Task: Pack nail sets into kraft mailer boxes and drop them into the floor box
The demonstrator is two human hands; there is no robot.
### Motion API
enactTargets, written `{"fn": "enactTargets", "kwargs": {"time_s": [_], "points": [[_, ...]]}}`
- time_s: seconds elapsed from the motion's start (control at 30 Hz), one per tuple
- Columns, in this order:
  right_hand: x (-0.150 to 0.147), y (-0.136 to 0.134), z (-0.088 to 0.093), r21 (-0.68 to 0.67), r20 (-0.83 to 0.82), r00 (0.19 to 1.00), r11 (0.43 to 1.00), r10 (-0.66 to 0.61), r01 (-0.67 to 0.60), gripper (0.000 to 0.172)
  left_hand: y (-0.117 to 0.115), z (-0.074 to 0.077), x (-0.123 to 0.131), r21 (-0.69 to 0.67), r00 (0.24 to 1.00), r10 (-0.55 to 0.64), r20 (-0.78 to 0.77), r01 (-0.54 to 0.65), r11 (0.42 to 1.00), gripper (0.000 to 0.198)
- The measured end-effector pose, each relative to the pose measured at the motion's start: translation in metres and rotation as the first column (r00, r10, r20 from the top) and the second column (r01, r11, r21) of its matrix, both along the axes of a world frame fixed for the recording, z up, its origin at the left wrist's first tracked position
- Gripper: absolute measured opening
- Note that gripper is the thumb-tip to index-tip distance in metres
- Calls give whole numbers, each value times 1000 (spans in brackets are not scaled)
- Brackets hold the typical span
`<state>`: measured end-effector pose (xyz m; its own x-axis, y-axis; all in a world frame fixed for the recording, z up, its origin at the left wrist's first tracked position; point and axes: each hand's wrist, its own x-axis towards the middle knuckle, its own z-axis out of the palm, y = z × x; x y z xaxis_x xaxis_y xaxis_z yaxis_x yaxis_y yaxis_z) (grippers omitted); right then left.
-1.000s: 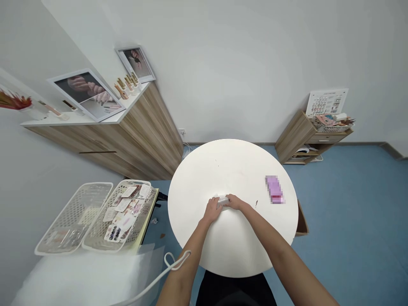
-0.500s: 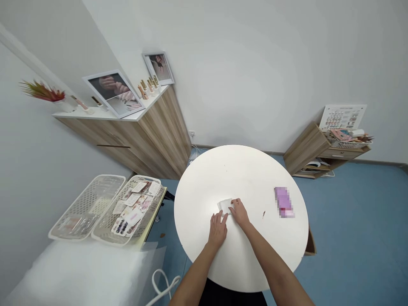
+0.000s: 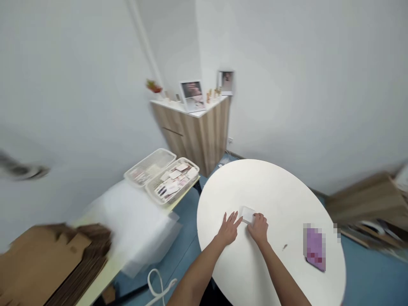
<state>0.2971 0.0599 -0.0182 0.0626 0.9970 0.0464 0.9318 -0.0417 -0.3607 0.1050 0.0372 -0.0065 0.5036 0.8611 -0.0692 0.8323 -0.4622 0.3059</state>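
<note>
A small white, flat, roughly square packet [image 3: 247, 213] lies on the round white table [image 3: 267, 182]. What it holds is hidden. On its left, my left hand [image 3: 228, 229] rests with fingers spread, one fingertip touching the packet's near left edge. The fingers of my right hand [image 3: 259, 228] are bent around the packet's right edge. Farther right on the tabletop is a purple phone-shaped object [image 3: 315, 248], blurred out by large pixels.
To the left, a side table carries white plastic baskets [image 3: 174, 185] of cards and packets, clear plastic sheets [image 3: 137, 212] and stacked brown cardboard [image 3: 47, 259]. A wooden cabinet [image 3: 194, 136] stands in the corner, another shelf unit [image 3: 366, 199] at right. A white cable [image 3: 159, 289] loops below.
The view has swung left, bringing the cardboard stack into sight. My left hand has spread its fingers and shifted slightly away from the packet, while my right stays at its right edge.
</note>
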Motion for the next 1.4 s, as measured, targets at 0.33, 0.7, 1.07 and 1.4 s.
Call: {"fn": "enactTargets", "kwargs": {"time_s": [0.33,0.7,1.07,1.4], "points": [[-147,22,51,284,-64,821,799,568,-530,40,-101,49,-155,160,718,683,130,-695,701,39],[-381,-76,91,224,-96,296,310,950,-924,35,-289,86,-326,242,275,949,153,-942,234,34],[-535,-173,116,201,-56,-7,4,998,-980,39,-352,93,-450,87,234,972,-12,-968,234,31],[-597,-172,111,38,20,-21,-22,1000,-999,28,-348,112,-509,-11,407,913,10,-913,407,11]]}}
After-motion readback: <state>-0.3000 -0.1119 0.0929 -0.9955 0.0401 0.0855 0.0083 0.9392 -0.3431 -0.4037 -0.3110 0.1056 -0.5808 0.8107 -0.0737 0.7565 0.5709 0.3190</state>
